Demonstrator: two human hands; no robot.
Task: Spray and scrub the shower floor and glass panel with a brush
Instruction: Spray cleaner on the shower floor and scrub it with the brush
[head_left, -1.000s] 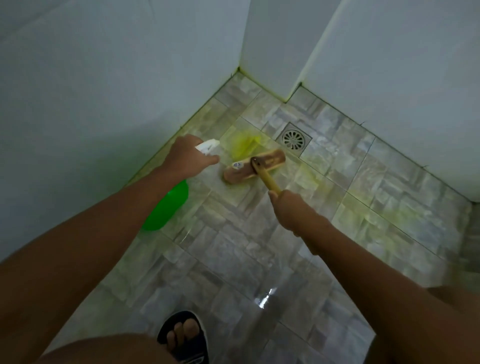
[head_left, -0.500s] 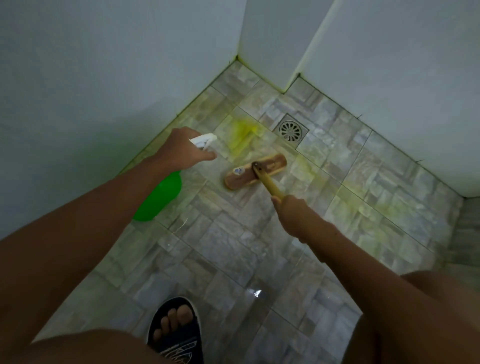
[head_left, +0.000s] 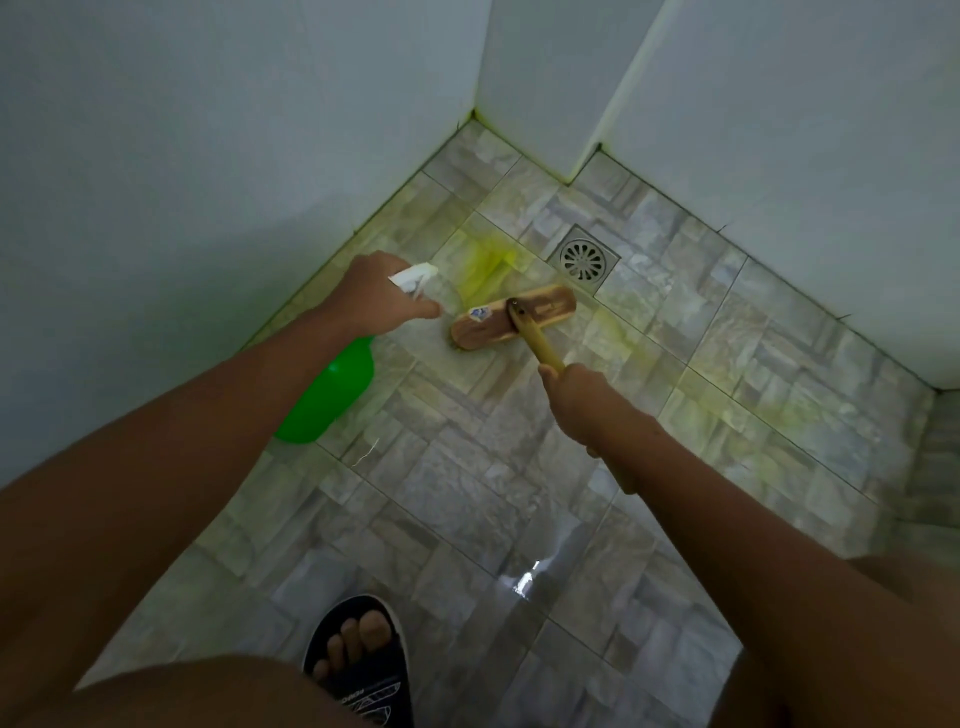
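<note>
the left hand (head_left: 376, 296) grips the green spray bottle (head_left: 332, 397) by its trigger, the right hand (head_left: 574, 395) grips the brush (head_left: 511, 322) handle, its head on the floor (head_left: 467, 493) beside the drain (head_left: 589, 258), seemingly flat, so scrub the yellow cleaner (head_left: 485, 270) with firm, overlapping strokes.

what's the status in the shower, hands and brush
Left hand grips green spray bottle. Right hand grips wooden long-handled brush, head on tiled floor. Nothing blocking.

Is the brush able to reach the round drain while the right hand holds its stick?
Probably yes. The right hand grips the handle, the brush sits on the floor right beside the drain, and only bare tile lies between them.
</note>
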